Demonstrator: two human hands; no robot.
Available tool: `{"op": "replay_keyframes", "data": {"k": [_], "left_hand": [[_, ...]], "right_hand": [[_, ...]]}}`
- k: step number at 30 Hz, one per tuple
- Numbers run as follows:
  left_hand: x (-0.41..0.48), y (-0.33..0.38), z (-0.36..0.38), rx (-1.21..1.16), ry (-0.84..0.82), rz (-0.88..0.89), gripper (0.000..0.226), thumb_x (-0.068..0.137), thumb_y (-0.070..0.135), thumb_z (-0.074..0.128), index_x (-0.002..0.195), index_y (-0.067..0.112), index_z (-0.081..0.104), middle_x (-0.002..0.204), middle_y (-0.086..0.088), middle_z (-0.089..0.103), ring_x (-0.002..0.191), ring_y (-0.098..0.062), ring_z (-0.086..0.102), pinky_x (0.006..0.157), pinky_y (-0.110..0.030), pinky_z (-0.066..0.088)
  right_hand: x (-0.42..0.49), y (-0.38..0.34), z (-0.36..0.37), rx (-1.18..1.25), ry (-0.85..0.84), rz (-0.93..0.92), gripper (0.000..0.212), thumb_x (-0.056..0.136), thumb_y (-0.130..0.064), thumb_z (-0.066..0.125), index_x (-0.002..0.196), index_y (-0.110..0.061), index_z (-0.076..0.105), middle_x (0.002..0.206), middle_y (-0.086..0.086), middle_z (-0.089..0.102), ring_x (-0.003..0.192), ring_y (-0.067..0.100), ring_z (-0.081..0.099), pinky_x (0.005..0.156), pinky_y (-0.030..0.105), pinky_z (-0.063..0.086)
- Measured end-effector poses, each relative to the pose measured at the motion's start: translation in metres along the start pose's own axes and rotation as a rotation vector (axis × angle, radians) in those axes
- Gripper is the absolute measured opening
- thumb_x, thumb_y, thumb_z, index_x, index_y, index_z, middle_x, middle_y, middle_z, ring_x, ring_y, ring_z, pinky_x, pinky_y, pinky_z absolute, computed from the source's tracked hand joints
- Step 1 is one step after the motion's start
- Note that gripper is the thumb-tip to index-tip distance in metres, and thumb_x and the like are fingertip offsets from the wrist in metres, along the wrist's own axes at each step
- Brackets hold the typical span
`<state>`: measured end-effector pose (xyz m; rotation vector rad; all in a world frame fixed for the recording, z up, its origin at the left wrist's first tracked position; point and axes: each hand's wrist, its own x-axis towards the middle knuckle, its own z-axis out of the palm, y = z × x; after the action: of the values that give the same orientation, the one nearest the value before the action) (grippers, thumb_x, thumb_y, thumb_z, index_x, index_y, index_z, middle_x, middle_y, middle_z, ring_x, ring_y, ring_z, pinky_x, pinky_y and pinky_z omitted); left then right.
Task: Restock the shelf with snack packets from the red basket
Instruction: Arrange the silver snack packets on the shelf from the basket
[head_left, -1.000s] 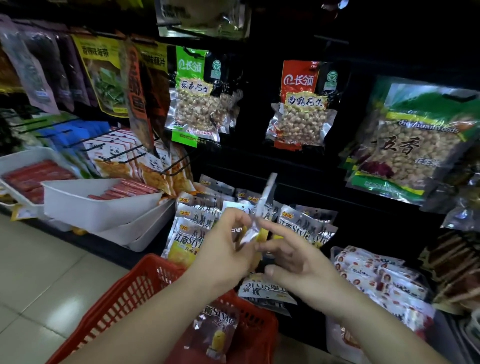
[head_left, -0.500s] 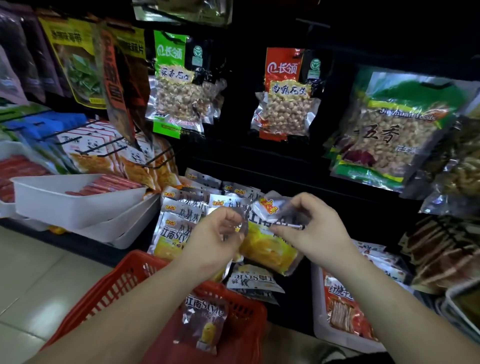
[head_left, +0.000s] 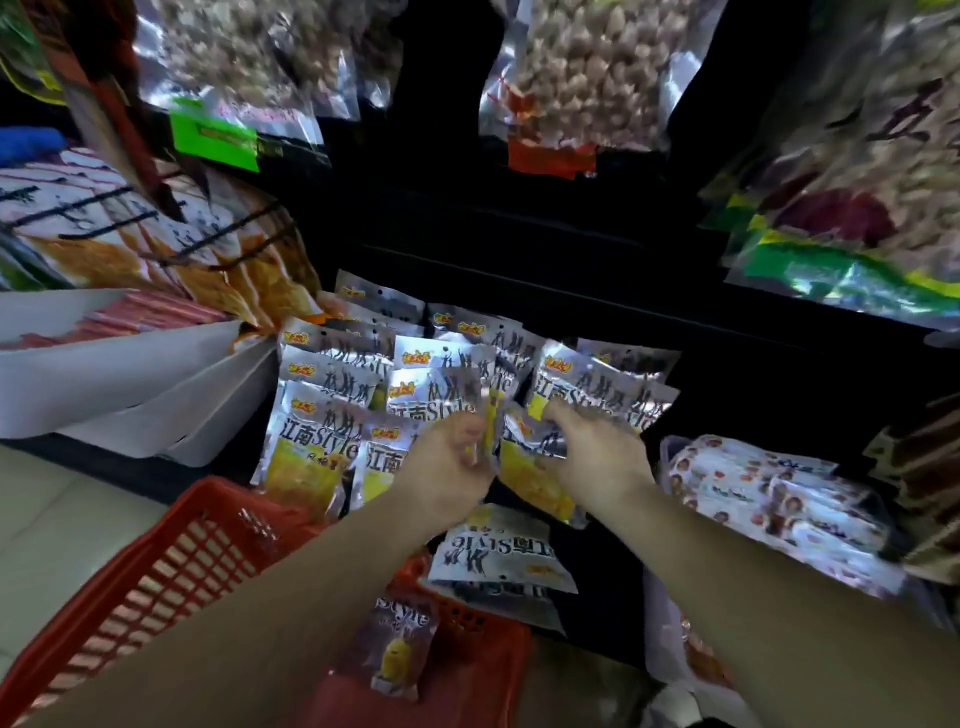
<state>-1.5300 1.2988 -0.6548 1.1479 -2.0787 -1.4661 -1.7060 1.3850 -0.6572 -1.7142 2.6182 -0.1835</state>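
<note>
A silver-and-yellow snack packet (head_left: 535, 470) is held between both hands in front of the dark shelf. My right hand (head_left: 597, 452) grips its top edge, and my left hand (head_left: 449, 460) pinches its left edge. Behind the hands hang several matching silver packets (head_left: 332, 410) in overlapping rows. The red basket (head_left: 171, 577) sits low at the left under my left forearm, with one packet (head_left: 397, 647) lying in it. More packets (head_left: 496, 553) lie upside down just past the basket's far rim.
White trays (head_left: 130, 384) with red packs jut out at the left. Large bags of nuts (head_left: 582, 73) hang above. A bin of white patterned packets (head_left: 769, 499) sits at the right. Pale floor tiles (head_left: 62, 514) show at lower left.
Both hands have moved forward to the hanging silver packets, carrying the held packet with them. The camera has tilted down and moved closer to the shelf.
</note>
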Motion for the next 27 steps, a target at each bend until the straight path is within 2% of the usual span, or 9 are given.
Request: {"op": "replay_keyframes", "data": {"k": [3, 8, 12, 15, 18, 21, 22, 24, 27], "left_hand": [[0.014, -0.028, 0.011, -0.104, -0.032, -0.087, 0.041, 0.094, -0.005, 0.064, 0.096, 0.036, 0.067, 0.112, 0.013, 0.063, 0.083, -0.007, 0.063, 0.077, -0.026, 0.059], [0.011, -0.051, 0.013, -0.164, 0.043, -0.238, 0.031, 0.09, 0.006, 0.073, 0.095, 0.036, 0.072, 0.109, 0.016, 0.066, 0.056, 0.009, 0.061, 0.054, -0.014, 0.052], [0.007, -0.04, 0.012, -0.155, 0.002, -0.171, 0.039, 0.09, 0.009, 0.075, 0.105, 0.045, 0.07, 0.12, 0.012, 0.068, 0.094, -0.01, 0.07, 0.08, -0.035, 0.063], [0.012, -0.031, 0.016, -0.222, -0.007, -0.229, 0.033, 0.093, 0.003, 0.068, 0.116, 0.027, 0.075, 0.12, 0.009, 0.07, 0.107, -0.007, 0.064, 0.09, -0.024, 0.057], [0.014, -0.026, 0.016, -0.375, -0.027, -0.236, 0.031, 0.092, -0.016, 0.057, 0.101, 0.007, 0.076, 0.109, -0.007, 0.069, 0.102, -0.017, 0.062, 0.095, -0.022, 0.054], [0.024, -0.025, 0.011, -0.123, 0.032, -0.092, 0.029, 0.088, -0.02, 0.057, 0.095, 0.0, 0.076, 0.1, -0.007, 0.069, 0.079, -0.007, 0.061, 0.069, -0.009, 0.051], [0.027, -0.023, 0.009, -0.08, 0.028, -0.031, 0.029, 0.09, -0.022, 0.052, 0.087, -0.005, 0.074, 0.102, -0.013, 0.066, 0.071, -0.005, 0.056, 0.06, -0.008, 0.05], [0.035, -0.021, 0.012, -0.33, 0.049, -0.074, 0.033, 0.095, -0.023, 0.038, 0.078, -0.018, 0.066, 0.11, -0.031, 0.056, 0.07, -0.009, 0.047, 0.049, -0.01, 0.046], [0.044, -0.023, 0.014, -0.152, 0.009, -0.071, 0.029, 0.094, -0.022, 0.045, 0.089, -0.009, 0.071, 0.109, -0.019, 0.065, 0.082, -0.012, 0.057, 0.062, -0.016, 0.052]], "right_hand": [[0.007, 0.01, 0.037, 0.162, -0.12, 0.024, 0.036, 0.091, -0.038, 0.077, 0.115, -0.033, 0.05, 0.105, -0.008, 0.062, 0.099, 0.023, 0.062, 0.073, 0.035, 0.046], [0.019, 0.014, 0.049, 0.494, -0.408, 0.09, 0.022, 0.088, -0.032, 0.083, 0.08, -0.032, 0.063, 0.095, -0.012, 0.064, 0.093, 0.018, 0.062, 0.085, 0.041, 0.055], [0.025, 0.004, 0.027, 0.752, -0.575, 0.152, 0.015, 0.082, -0.024, 0.089, 0.091, -0.024, 0.077, 0.099, -0.003, 0.072, 0.094, 0.017, 0.069, 0.083, 0.036, 0.056], [0.016, -0.001, 0.019, 0.798, -0.641, 0.179, 0.016, 0.085, -0.027, 0.087, 0.098, -0.028, 0.078, 0.106, -0.005, 0.074, 0.096, 0.013, 0.07, 0.077, 0.029, 0.055], [0.008, 0.002, 0.019, 0.857, -0.628, 0.27, 0.017, 0.089, -0.026, 0.083, 0.105, -0.025, 0.078, 0.111, 0.004, 0.076, 0.103, 0.023, 0.073, 0.08, 0.037, 0.06], [0.009, 0.011, 0.019, 0.908, -0.601, 0.353, 0.013, 0.092, -0.028, 0.08, 0.104, -0.024, 0.078, 0.106, 0.005, 0.078, 0.098, 0.024, 0.076, 0.088, 0.045, 0.064], [0.013, 0.014, 0.019, 0.91, -0.553, 0.365, 0.009, 0.093, -0.029, 0.08, 0.101, -0.025, 0.078, 0.106, 0.004, 0.077, 0.097, 0.022, 0.076, 0.084, 0.043, 0.065], [0.024, 0.021, 0.022, 0.899, -0.377, 0.39, 0.007, 0.095, -0.027, 0.077, 0.101, -0.025, 0.076, 0.11, 0.003, 0.074, 0.096, 0.022, 0.073, 0.081, 0.04, 0.063], [0.043, 0.038, 0.024, 0.707, -0.081, 0.414, 0.024, 0.099, -0.032, 0.069, 0.123, -0.028, 0.069, 0.12, -0.003, 0.068, 0.092, 0.02, 0.07, 0.088, 0.034, 0.056]]}}
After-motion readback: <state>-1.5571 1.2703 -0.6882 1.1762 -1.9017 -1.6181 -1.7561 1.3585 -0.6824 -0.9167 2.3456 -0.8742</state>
